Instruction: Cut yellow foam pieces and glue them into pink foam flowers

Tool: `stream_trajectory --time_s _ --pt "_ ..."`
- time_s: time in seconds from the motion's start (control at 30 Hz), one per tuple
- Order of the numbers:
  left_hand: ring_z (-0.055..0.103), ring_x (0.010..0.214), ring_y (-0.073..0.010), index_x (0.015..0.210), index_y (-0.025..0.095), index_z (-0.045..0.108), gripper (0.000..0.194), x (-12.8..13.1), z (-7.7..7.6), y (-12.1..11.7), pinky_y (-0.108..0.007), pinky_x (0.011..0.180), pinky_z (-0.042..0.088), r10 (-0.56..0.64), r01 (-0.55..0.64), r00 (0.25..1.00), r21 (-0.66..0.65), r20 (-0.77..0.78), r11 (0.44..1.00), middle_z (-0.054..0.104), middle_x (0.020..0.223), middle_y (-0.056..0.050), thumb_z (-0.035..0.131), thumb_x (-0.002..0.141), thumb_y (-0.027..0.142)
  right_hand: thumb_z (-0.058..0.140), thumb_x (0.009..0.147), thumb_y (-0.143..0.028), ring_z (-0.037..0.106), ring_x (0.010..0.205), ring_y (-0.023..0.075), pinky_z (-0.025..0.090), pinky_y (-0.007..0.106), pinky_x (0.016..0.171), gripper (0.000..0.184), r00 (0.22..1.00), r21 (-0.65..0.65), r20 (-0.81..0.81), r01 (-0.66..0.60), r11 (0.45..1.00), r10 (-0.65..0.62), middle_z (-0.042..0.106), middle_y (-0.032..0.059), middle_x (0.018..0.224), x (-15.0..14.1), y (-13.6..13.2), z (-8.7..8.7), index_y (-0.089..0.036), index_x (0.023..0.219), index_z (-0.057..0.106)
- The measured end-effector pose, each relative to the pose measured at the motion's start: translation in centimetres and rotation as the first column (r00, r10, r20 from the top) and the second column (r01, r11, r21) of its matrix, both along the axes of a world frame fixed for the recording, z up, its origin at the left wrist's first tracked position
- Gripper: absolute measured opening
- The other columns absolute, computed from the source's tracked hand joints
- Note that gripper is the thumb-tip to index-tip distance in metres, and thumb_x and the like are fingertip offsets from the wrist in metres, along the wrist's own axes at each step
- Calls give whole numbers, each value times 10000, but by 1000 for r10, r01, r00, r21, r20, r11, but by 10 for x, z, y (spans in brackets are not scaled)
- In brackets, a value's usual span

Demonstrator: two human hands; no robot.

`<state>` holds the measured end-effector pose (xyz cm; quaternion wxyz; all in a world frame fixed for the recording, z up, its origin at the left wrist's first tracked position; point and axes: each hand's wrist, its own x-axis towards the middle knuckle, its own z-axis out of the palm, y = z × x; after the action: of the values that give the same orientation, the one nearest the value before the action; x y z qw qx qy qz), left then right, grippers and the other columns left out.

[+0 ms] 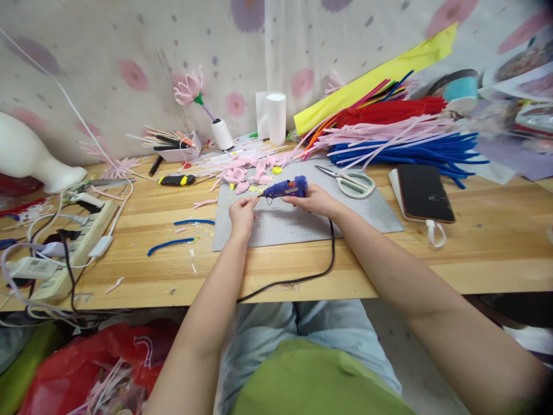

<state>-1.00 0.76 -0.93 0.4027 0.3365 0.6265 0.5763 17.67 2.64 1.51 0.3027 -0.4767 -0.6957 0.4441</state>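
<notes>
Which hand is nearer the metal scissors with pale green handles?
Right. The right hand is just on your side of the scissors; the left hand is farther left.

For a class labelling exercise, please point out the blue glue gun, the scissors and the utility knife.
Blue glue gun [283,189], head view: side of its body.
Scissors [338,176], head view: where blades meet handles.
Utility knife [175,180], head view: middle of its handle.

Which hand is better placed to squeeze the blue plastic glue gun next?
Right, likely: the right hand holds the blue plastic glue gun, while the left hand is near its narrow front.
</notes>
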Motion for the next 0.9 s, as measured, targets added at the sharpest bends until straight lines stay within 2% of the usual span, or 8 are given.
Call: stream_trajectory --time_s 0.3,0.53,0.9 --pt "326 384 -42 601 125 620 96 0 3 -2 -182 368 300 -20 21 1000 -16 21 1000 385 424 76 648 632 211 633 589 -632 415 515 86 325 246 508 487 1000 12 6 26 1000 -26 468 -22 517 1 0 1 -155 624 541" --pt "320 384 -37 603 122 624 73 -1 9 -3 -179 360 297 -25 27 993 -11 117 1000 396 428 69 654 614 188 622 613 -624 393 480 76 321 246 492 472 1000 14 17 21 1000 -22 462 -25 509 5 1 3 -160 623 542" --pt "325 395 -42 600 121 616 82 -2 7 -2 -186 359 298 -20 21 993 -8 119 1000 405 441 65 656 615 191 627 593 -634 421 529 92 329 246 516 478 1000 22 -2 -6 1000 6 451 -26 516 2 -1 1 -165 636 541"
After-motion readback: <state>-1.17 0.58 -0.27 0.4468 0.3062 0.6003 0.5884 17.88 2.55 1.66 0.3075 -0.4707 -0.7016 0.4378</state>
